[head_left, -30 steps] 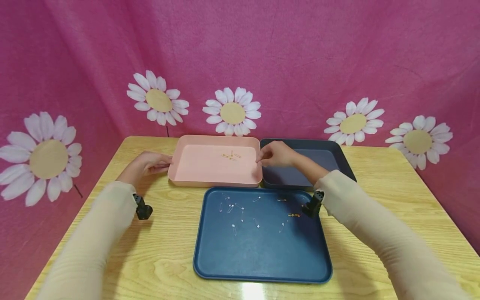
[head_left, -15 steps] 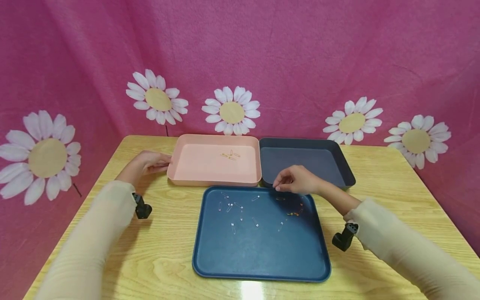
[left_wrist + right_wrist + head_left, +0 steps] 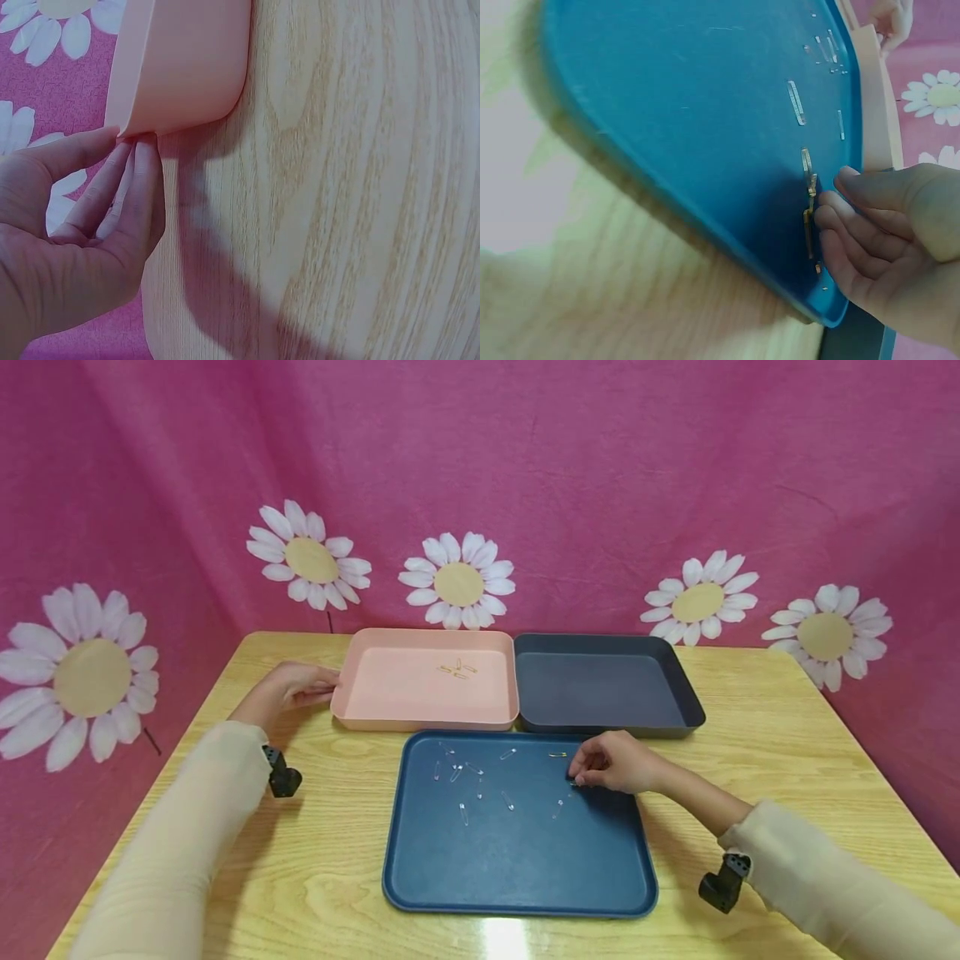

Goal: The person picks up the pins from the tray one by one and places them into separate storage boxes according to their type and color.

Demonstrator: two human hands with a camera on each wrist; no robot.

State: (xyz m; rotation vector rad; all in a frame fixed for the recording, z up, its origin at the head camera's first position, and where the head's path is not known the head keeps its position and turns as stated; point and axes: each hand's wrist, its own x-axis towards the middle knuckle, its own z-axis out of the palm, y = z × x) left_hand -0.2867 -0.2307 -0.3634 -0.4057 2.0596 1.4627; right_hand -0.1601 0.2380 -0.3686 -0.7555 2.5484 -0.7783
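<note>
Holds the right hand (image 3: 617, 762) low over the far right part of the blue tray (image 3: 517, 872), thumb and fingertips narrowly parted just beside a loose row of gold safety pins (image 3: 808, 232); shows nothing plainly caught between them. With the left hand (image 3: 294, 686), pinches the left end of the pink tray (image 3: 390, 702), thumb at the rim and bent fingers just below. Has silver safety pins (image 3: 796, 103) scattered over the far half of the blue tray, a few gold pins (image 3: 460, 676) inside the pink tray toward its right, and a dark grey tray (image 3: 600, 685) just beside it on the right, all on the wooden worktop (image 3: 322, 860). Should find the pins very light, stiff yet springy, smooth enough to slip and too flat to lift easily; best taken by the long sides or the broader clasp, between thumb tip and fingertip. Cannot make out, in the head view, anything under the right fingertips, nor judge the clasps as fastened or loose. Blurs the farther pins in the right wrist view; shows only part of the pink tray in the left.
</note>
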